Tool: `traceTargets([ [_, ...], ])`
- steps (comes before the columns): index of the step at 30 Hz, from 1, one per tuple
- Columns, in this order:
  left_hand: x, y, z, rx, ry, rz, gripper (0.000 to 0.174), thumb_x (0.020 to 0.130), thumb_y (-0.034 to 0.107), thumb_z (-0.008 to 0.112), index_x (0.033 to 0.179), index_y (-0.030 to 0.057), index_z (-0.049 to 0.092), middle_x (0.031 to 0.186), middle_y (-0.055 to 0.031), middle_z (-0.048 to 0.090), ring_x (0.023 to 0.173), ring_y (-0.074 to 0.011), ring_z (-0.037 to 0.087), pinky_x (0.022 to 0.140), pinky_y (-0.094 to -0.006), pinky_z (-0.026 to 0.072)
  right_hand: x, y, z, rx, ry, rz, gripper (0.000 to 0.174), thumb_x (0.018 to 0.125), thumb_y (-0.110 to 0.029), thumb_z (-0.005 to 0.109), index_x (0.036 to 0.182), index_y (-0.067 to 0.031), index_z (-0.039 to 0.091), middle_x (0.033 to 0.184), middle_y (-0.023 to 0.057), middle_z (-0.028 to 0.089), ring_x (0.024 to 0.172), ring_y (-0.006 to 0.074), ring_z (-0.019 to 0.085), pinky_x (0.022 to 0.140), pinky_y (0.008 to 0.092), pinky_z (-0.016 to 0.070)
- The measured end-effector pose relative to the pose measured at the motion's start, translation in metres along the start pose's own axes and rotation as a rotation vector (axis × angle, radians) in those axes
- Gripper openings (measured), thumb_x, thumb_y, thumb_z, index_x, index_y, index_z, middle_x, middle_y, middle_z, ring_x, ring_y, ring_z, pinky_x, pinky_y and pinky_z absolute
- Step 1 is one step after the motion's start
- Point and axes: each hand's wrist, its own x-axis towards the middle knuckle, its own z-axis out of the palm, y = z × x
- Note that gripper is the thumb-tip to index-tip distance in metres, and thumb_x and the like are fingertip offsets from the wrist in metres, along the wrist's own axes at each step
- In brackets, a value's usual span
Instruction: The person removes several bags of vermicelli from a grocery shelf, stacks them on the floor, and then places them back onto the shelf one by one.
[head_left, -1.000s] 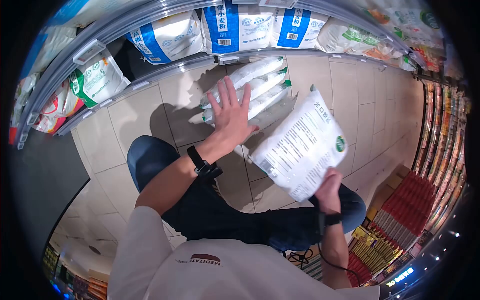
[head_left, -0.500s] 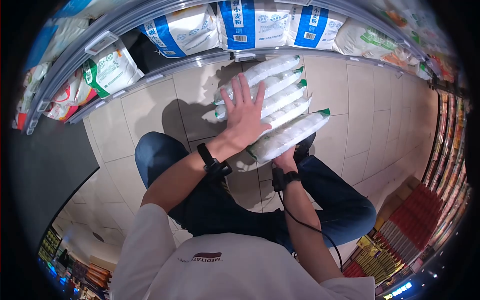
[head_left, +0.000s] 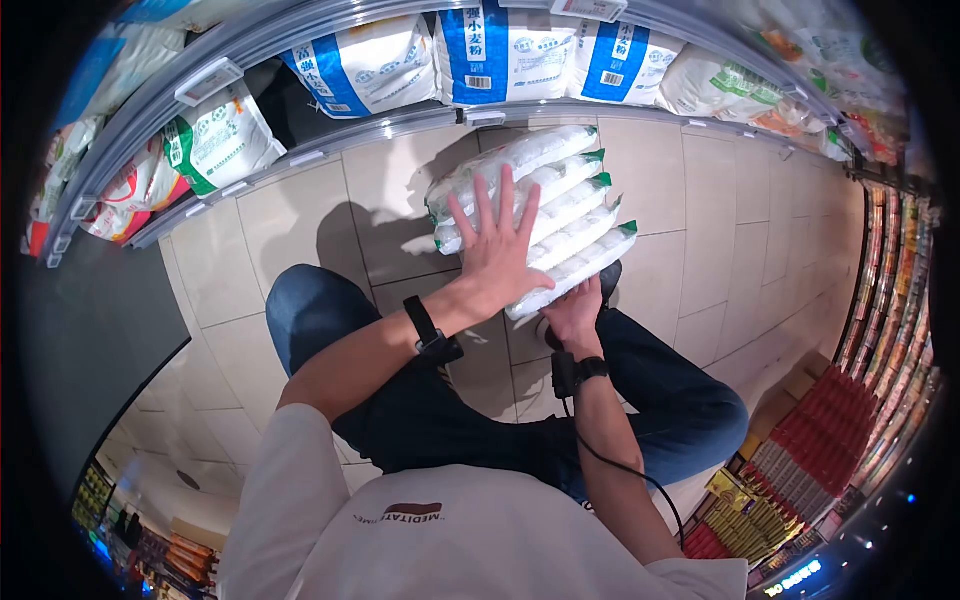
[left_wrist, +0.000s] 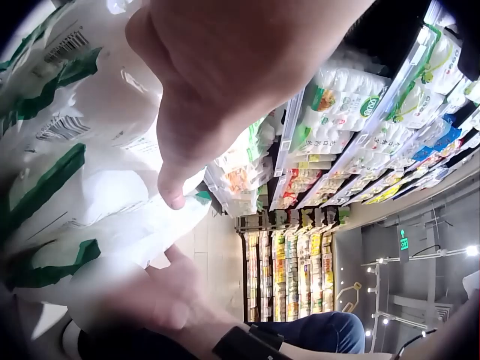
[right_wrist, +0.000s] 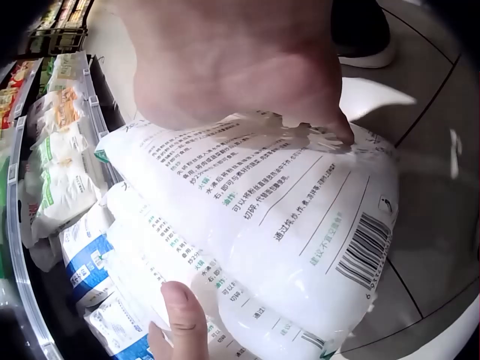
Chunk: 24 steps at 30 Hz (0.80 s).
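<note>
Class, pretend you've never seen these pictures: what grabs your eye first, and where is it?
A stack of white bags with green corners sits on the tiled floor, centre of the head view. The left hand presses flat on it, fingers spread; the right hand grips the nearest bag at its lower end. Blue-and-white sacks line the shelf behind.

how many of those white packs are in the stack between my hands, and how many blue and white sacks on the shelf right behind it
white packs with green corners: 5
blue-and-white sacks: 3
total: 8
</note>
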Motion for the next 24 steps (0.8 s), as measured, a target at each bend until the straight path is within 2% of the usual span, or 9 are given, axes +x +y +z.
traceTargets([
  [2,-0.005,0.004,0.0,0.018,-0.029,0.049,0.141,0.063,0.065,0.094,0.173,0.017,0.021,0.176,-0.0324,0.001,0.156,-0.0658,-0.002,0.111,-0.0902,0.0043,-0.005,0.002,-0.003,-0.086,0.066,-0.016,0.078,0.107,-0.061,0.039,0.167,-0.0114,0.031,0.171,0.0127,0.035,0.156,0.0384,0.035,0.121,0.0718,0.0288],
  [5,-0.012,0.008,0.009,0.022,-0.061,0.09,0.138,0.062,0.063,0.095,0.173,0.0217,0.023,0.177,-0.029,0.002,0.155,-0.0676,-0.003,0.109,-0.0923,0.0039,0.001,0.003,-0.023,-0.108,-0.007,0.049,0.081,0.107,-0.063,0.034,0.172,-0.0165,0.021,0.177,0.0125,0.022,0.162,0.0423,0.022,0.122,0.0756,0.0197],
  [9,-0.015,0.01,0.016,0.013,-0.056,0.094,0.135,0.064,0.061,0.095,0.173,0.0228,0.025,0.177,-0.0286,0.003,0.155,-0.0682,-0.003,0.109,-0.0927,0.0038,0.0,-0.001,-0.033,-0.158,0.033,0.053,0.071,0.107,-0.055,0.039,0.165,-0.0141,0.031,0.164,0.0135,0.041,0.148,0.0384,0.042,0.116,0.0714,0.0326],
  [10,-0.014,0.009,0.016,0.005,-0.039,0.094,0.134,0.064,0.061,0.095,0.173,0.0227,0.025,0.177,-0.0284,0.003,0.155,-0.0682,-0.003,0.109,-0.0927,0.0037,0.0,-0.005,-0.029,-0.143,0.124,0.009,0.061,0.107,-0.047,0.044,0.156,-0.0113,0.04,0.147,0.0122,0.051,0.134,0.0323,0.051,0.108,0.069,0.0393],
  [11,-0.014,0.009,0.015,-0.003,-0.046,0.095,0.133,0.065,0.06,0.094,0.173,0.0225,0.026,0.178,-0.0278,0.002,0.155,-0.0684,-0.004,0.109,-0.0926,0.0033,-0.002,-0.014,-0.026,-0.226,0.241,-0.082,0.052,0.101,-0.031,0.056,0.147,-0.009,0.047,0.133,0.0125,0.056,0.129,0.0291,0.052,0.111,0.0567,0.0428],
  [13,-0.016,0.007,0.018,-0.02,-0.017,0.11,0.132,0.067,0.06,0.094,0.173,0.0223,0.025,0.178,-0.0278,0.001,0.155,-0.0684,-0.004,0.109,-0.0926,0.0027,0.024,-0.029,-0.039,-0.342,0.343,-0.57,0.051,0.097,-0.016,0.063,0.145,-0.0059,0.049,0.131,0.0122,0.057,0.123,0.0238,0.054,0.106,0.0452,0.0476],
  [15,-0.016,0.008,0.016,-0.016,-0.021,0.11,0.131,0.068,0.06,0.093,0.173,0.022,0.023,0.178,-0.0277,0.001,0.155,-0.0683,-0.005,0.109,-0.0928,0.0019,-0.01,-0.071,0.008,-0.609,0.384,-1.015,0.049,0.094,-0.002,0.063,0.142,-0.0019,0.052,0.127,0.0103,0.059,0.118,0.0203,0.057,0.101,0.0356,0.0502],
  [19,-0.016,0.011,0.013,0.081,-0.06,0.096,0.131,0.071,0.064,0.089,0.174,0.021,0.02,0.177,-0.0292,0.001,0.155,-0.0689,-0.005,0.109,-0.0932,0.0011,-0.088,-0.164,0.122,-0.596,-0.15,-1.008,0.023,0.101,-0.002,0.06,0.123,0.0006,0.064,0.122,0.0092,0.065,0.117,0.018,0.062,0.105,0.0339,0.0506],
  [24,-0.018,0.01,0.017,0.098,-0.024,0.104,0.133,0.068,0.068,0.089,0.173,0.0198,0.023,0.177,-0.0287,0.004,0.155,-0.0688,-0.004,0.108,-0.0935,0.0015,-0.145,-0.233,0.25,-0.915,-0.391,-1.361,0.033,0.095,0.002,0.064,0.128,0.0032,0.064,0.125,0.0118,0.068,0.12,0.0209,0.064,0.101,0.0339,0.0523],
])
